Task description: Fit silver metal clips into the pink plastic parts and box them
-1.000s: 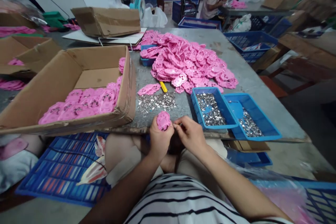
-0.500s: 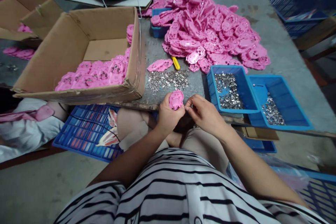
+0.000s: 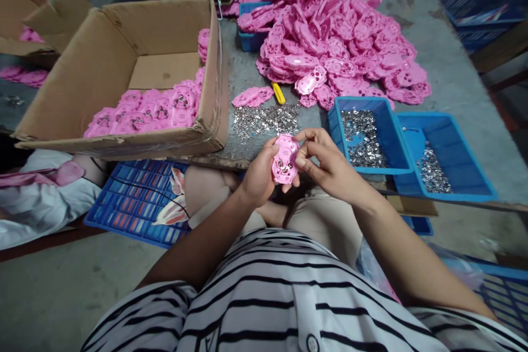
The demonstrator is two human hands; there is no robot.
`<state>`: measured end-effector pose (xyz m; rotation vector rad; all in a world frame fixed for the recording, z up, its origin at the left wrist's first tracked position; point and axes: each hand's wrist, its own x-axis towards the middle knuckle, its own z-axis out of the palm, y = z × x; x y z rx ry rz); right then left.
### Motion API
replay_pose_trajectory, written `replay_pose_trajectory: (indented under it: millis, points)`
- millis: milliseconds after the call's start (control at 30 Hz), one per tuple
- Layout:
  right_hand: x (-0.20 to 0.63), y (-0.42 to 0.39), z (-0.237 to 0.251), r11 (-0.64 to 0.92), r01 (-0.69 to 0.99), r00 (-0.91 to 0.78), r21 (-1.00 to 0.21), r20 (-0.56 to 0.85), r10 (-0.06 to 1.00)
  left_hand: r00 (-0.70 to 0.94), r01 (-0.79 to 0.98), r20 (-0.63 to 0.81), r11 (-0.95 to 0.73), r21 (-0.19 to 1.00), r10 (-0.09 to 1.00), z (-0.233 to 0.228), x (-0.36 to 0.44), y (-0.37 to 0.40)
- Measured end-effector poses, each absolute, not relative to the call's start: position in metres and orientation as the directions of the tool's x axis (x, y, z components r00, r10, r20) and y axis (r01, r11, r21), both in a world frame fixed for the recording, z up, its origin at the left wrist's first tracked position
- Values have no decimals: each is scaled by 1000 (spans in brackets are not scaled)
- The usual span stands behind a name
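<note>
A pink plastic casing (image 3: 285, 158) lies face up in my left hand (image 3: 260, 175), whose fingers grip its left side and reach beneath it. Small shiny metal pieces sit in the lower part of the casing. At its right edge, my right hand (image 3: 319, 159) has its fingers bent and thumb and forefinger pinched close to the casing; whether a small part is between them I cannot make out. Just beyond my hands a scatter of small metal pieces (image 3: 266, 120) lies on the grey table (image 3: 449, 77).
An open cardboard box (image 3: 173, 146) with pink casings stands at the left. A big heap of pink casings (image 3: 330, 38) covers the table's back. Two blue trays (image 3: 373, 169) (image 3: 474, 193) of metal parts sit at the right. A yellow-handled tool (image 3: 278, 93) lies near the heap.
The pink casing has turned in my left hand, so its inner side with metal pieces now faces up. My right hand has moved slightly up to its right edge.
</note>
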<state>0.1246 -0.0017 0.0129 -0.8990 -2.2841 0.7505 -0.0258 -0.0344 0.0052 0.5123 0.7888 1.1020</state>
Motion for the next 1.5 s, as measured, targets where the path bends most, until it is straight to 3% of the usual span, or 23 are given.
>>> replay_pose_trajectory:
  millis: [167,400,633,867,1100,1267,1367,1500]
  points:
    - [128,7,21,680,454,-695,-575,250,674,238,-570,-327,404,715,915,13,-26,-36]
    - [131,12,26,667,437,-752,-603,161,639,254,-542,-305,396,741,918,10,-25,-37]
    - [131,13,22,663,438,-752,-607,157,640,276,-558,-216,339,757,936,6,-23,-37]
    - [131,15,21,656,442,-749,-612,150,646,304,-536,-241,375,756,922,8,-24,-37]
    - [124,6,7,463,380,-593,-801,174,786,257,-571,-280,379,728,925,2,-22,-36]
    - [118,0,-2,191,157,-428,-969,108,898,252,-574,-281,377,727,926,3,-30,-36]
    - [114,1,-4,69,-1,-320,-998,65,945,294,-506,-266,386,771,918,5,-36,-36]
    - [109,5,-9,31,-84,-180,-996,46,983,317,-459,-222,355,815,922,4,-41,-35]
